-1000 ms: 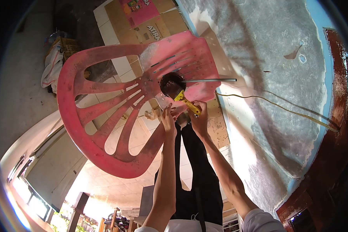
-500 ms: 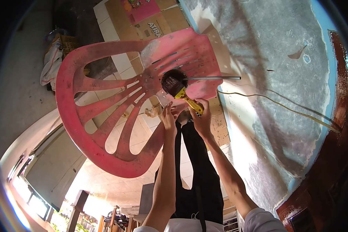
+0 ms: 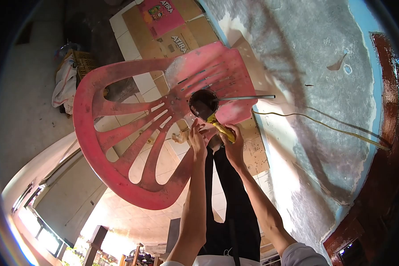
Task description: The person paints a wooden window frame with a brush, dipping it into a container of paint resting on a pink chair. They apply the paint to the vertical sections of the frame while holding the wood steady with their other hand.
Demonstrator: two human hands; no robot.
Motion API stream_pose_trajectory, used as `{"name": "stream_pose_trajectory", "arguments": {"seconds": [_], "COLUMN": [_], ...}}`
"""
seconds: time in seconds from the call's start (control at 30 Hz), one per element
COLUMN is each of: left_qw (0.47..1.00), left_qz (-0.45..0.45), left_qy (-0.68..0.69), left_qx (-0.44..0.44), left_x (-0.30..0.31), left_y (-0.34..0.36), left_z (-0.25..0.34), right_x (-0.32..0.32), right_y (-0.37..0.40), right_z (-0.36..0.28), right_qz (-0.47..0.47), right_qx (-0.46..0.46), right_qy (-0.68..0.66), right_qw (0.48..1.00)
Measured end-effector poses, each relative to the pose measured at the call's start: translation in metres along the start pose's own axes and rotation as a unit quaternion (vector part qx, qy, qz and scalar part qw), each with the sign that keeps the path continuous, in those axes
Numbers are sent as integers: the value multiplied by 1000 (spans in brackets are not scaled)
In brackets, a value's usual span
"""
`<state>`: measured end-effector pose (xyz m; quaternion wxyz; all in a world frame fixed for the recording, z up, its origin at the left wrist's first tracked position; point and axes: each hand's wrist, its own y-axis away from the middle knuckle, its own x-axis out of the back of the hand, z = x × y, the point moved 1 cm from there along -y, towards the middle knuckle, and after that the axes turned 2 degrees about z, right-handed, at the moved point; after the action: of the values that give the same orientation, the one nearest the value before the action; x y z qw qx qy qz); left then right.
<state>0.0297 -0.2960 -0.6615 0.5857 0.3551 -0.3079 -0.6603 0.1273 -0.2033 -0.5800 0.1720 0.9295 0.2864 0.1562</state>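
A red plastic chair (image 3: 164, 111) takes up the middle of the view, its slatted back toward the left. On its seat stands a round can (image 3: 203, 104) with dark content, and a grey rod (image 3: 248, 97) sticks out from it to the right. My right hand (image 3: 233, 141) is closed on the yellow handle of a brush (image 3: 223, 130), whose head reaches into the can. Beside the can's near side, my left hand (image 3: 197, 135) has its fingers apart near the chair seat's edge; nothing shows in it.
Flattened cardboard (image 3: 170, 37) lies on the floor at the top. A grey wall (image 3: 314, 48) with a hanging yellowish cable (image 3: 323, 122) is on the right. A wicker basket (image 3: 84, 62) with a white cloth (image 3: 64, 86) stands at the upper left.
The view has shifted, so the chair and can appear slightly lower and further right. The brush head has sunk deeper into the can and shows less.
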Motion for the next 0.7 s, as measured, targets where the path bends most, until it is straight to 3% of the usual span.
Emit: {"name": "stream_pose_trajectory", "arguments": {"seconds": [0.4,0.53,0.7], "left_qw": [997,999,991], "left_qz": [-27,-3,-68], "left_qy": [-64,-14,75], "left_qx": [-24,-51,-90], "left_x": [-4,-8,-1], "left_y": [2,2,-21], "left_z": [12,14,10], "right_x": [7,8,12], "right_y": [-1,-2,-7], "right_z": [16,9,14], "right_qz": [6,8,-15], "right_qx": [-11,-37,-53], "right_qy": [-54,-81,-86], "right_qw": [998,996,995]}}
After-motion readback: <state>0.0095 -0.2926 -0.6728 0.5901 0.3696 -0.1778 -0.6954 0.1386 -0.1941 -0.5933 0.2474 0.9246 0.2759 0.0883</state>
